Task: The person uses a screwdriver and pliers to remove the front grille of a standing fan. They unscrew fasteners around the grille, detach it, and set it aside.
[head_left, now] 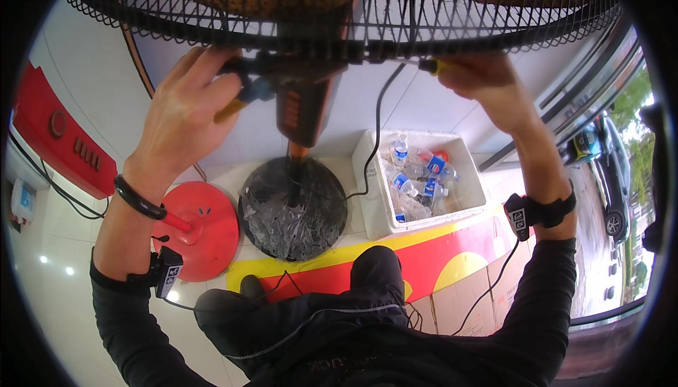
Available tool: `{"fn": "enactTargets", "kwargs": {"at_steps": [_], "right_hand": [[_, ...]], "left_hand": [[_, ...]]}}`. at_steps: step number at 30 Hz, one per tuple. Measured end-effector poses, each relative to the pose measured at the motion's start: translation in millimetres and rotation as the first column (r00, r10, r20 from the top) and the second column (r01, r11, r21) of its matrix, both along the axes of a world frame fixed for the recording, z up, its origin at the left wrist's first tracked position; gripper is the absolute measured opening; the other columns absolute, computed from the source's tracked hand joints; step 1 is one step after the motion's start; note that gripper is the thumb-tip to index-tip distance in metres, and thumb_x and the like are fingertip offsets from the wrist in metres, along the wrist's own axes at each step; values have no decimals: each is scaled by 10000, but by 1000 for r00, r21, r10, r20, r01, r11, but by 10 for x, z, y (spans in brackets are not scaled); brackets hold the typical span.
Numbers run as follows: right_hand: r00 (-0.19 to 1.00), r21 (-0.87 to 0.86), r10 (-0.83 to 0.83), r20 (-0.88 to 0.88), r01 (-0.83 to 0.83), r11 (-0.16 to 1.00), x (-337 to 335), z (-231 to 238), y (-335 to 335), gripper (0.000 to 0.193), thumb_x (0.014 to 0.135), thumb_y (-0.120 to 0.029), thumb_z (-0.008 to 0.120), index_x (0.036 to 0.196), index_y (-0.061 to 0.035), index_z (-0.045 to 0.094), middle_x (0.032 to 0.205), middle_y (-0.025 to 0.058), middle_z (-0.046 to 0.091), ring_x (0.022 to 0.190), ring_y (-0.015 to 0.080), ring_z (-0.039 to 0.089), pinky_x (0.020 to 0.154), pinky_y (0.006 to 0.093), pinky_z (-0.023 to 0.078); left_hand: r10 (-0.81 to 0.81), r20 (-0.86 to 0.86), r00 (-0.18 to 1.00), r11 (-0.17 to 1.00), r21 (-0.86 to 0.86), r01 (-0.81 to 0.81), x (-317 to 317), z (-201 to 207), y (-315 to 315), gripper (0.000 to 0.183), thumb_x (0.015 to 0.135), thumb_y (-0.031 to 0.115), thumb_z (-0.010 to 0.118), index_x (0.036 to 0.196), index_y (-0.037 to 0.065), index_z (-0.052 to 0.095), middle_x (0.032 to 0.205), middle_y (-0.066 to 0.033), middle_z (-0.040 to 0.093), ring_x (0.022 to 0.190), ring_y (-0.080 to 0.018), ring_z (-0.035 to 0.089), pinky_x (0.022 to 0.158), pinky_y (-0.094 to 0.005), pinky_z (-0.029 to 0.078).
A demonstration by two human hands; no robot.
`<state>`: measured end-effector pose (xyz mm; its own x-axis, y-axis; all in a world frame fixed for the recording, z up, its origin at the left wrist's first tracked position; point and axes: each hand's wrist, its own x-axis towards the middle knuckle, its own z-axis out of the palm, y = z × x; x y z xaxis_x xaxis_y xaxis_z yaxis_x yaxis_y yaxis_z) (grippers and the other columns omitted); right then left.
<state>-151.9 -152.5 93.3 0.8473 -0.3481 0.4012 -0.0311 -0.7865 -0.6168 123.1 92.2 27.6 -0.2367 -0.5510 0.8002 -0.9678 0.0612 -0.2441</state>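
The black wire cage of a large fan point(438, 42) spans the top of the view, with brownish blades behind it. My right hand point(480, 80) is closed on the yellow-and-black handle of a screwdriver point(429, 66). Its thin shaft points left to the cage's lower rim, close to a black clamp piece. On the other side my left hand point(191, 108) is closed round a hand tool with a yellow and dark handle point(232, 108), probably pliers. The tool's head reaches the rim beside the fan's dark motor housing point(304, 108); the hand partly hides it.
Below stands the fan's round black base point(293, 224), with a black cable point(376, 133) hanging beside it. A white foam box point(371, 210) holds several plastic bottles. Left are a red round base point(205, 235) and a red panel point(63, 136). Glass and a street lie right.
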Motion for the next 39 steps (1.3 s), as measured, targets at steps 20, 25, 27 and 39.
{"fn": "enactTargets", "kwargs": {"at_steps": [20,25,27,39], "right_hand": [[994,10,-71,-84,72,997,-7,18,147,198,887,-200,678,921,-6,694,690,3,574,581,61,466,536,203,381],[985,70,-42,-165,54,996,26,150,149,272,928,-221,595,924,32,694,700,8,587,592,71,465,535,217,377],[999,-25,-51,10,51,998,16,41,161,167,885,-132,643,951,10,701,760,42,644,660,115,571,592,237,463],[951,-298,-33,306,128,946,71,-106,264,225,852,-143,712,1015,10,693,821,65,690,653,117,611,599,229,476]], "left_hand": [[4,-9,1000,1000,2,-3,-23,8,-25,210,635,-4,725,739,13,544,1074,-116,607,877,-314,590,696,-395,515],[7,-13,1000,999,39,-6,4,5,-4,242,593,-47,708,771,-1,551,1073,-151,611,904,-349,597,726,-403,518],[-4,-21,1000,999,43,5,14,4,6,242,597,-43,710,775,-1,551,1076,-152,611,912,-352,598,737,-401,519],[-4,-8,1000,1000,28,5,-6,3,-24,210,651,2,727,769,12,553,1087,-116,610,910,-319,600,734,-384,526]]}}
